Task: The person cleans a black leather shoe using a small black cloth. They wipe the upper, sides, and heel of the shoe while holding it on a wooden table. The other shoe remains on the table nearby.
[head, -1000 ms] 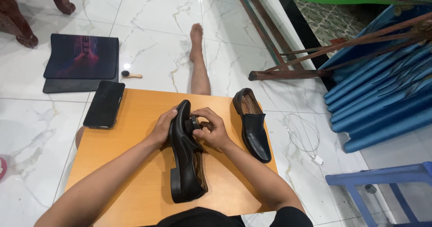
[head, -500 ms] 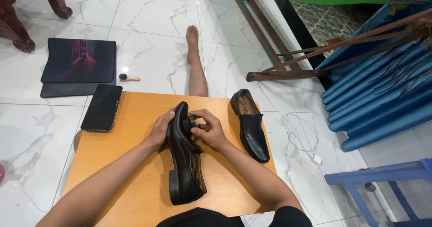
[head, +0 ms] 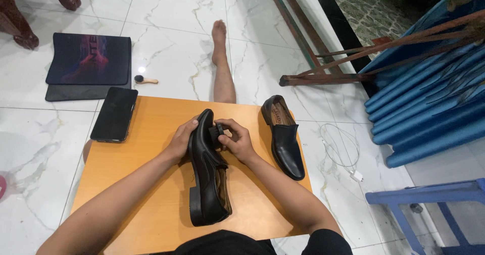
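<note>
here, mid-desk: your left hand cups the black shoe on edge near its toe; right hand grips a small brush. stiff sole, slick leather — hold by sole and heel.

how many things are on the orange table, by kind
black leather shoes: 2, one tipped on its side between both hands, one upright at the right
small black brush in the right hand: 1
black phone, overhanging the left edge: 1
total: 4

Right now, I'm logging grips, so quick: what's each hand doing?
Left hand: closed on the black shoe, steadying its toe end.
Right hand: closed on a small brush, pressed to the shoe.
</note>
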